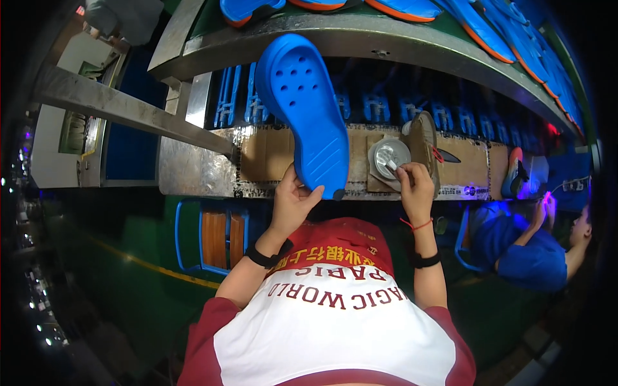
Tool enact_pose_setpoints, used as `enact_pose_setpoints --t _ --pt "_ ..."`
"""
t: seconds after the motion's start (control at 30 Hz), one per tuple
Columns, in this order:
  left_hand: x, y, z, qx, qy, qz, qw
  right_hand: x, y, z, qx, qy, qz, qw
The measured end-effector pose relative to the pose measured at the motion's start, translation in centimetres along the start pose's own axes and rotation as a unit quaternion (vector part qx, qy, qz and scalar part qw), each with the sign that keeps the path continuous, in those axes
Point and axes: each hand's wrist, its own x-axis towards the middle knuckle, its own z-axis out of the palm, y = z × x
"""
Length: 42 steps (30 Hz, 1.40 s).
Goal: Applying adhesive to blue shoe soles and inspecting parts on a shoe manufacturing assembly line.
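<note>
My left hand [291, 204] is closed on the narrow near end of a blue shoe sole [317, 132], thumb on top. The sole stands up away from me, with several round holes in its wide far end and slanted grooves nearer my fingers. To the right, the fingers of my right hand [418, 188] are pinched at the near rim of a small white cup [404, 150] with pale content. A short whitish piece shows between the fingertips and the cup; its kind is unclear. The cup rests on cardboard [264, 154] covering the bench.
A brown upright piece [421, 138] stands just right of the cup. Across the back runs a metal-edged conveyor [386, 46] carrying several blue and orange soles [479, 32]. A metal bar [135, 106] slants in from the left. At the right sits a person in blue [524, 251].
</note>
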Motion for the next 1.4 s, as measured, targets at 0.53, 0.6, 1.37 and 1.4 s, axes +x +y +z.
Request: enact_pose_setpoints --t 0.53,0.6,1.37,1.4 --pt "-0.4 3.0 2.6 0.172 0.032 0.144 0.974 -0.5 -10.6 -2.0 0.087 -0.068 -0.134 0.985" --pt "-0.4 3.0 2.5 0.175 0.033 0.148 0.973 -0.6 -10.7 -1.9 0.081 -0.069 -0.133 0.985" --pt "-0.6 3.7 2.5 0.177 0.021 0.141 0.974 -0.6 -10.8 -1.9 0.010 -0.033 -0.159 0.987" --pt "-0.5 3.8 2.5 0.179 0.020 0.138 0.974 -0.6 -10.8 -2.0 0.009 -0.031 -0.160 0.987"
